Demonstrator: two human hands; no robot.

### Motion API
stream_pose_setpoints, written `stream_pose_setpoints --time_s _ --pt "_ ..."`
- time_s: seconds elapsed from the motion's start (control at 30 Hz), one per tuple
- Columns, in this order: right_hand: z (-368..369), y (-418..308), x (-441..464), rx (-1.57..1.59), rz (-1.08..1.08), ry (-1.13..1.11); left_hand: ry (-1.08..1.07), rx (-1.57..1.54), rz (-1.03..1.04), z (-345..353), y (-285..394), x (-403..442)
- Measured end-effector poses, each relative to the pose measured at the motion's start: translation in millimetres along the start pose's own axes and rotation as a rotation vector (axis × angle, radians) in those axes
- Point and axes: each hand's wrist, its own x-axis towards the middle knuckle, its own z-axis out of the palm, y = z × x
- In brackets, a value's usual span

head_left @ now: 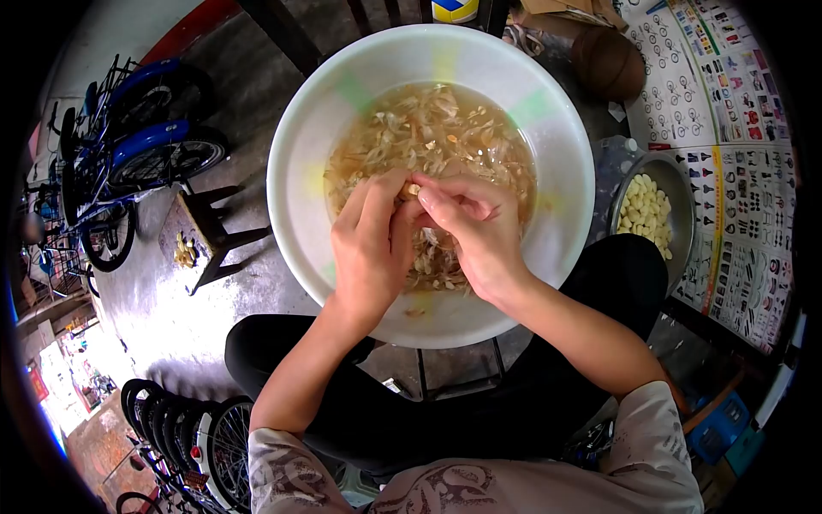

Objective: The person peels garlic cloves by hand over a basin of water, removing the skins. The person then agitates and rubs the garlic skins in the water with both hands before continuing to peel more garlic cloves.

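Holding garlic clove point(413, 189) between hands point(370, 236) point(481, 230)

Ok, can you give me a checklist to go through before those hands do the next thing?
1. Clove held between the fingertips of left hand and right hand: ok.
2. Hands over the white basin: ok.
3. Clove bare of skin: cannot tell, too small and partly covered.
4. Water clear of skins: not ok, lots are in it.
5. Metal bowl nearby: ok, beside the right knee, holding pale cloves.
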Motion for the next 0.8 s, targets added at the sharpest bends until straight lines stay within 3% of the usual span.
stream_pose_setpoints --time_s 0.3,0.7,0.8 --pt "-2 6 3 -0.066 -0.103 -0.032 0.014 0.016 0.021 -2 0 3" --pt "-3 0 4 0.029 0.015 0.055 -0.012 0.036 0.018 4 -2 -1" --pt "-7 -6 8 0.019 0.040 0.037 -0.070 -0.021 -0.094 1 -3 2"
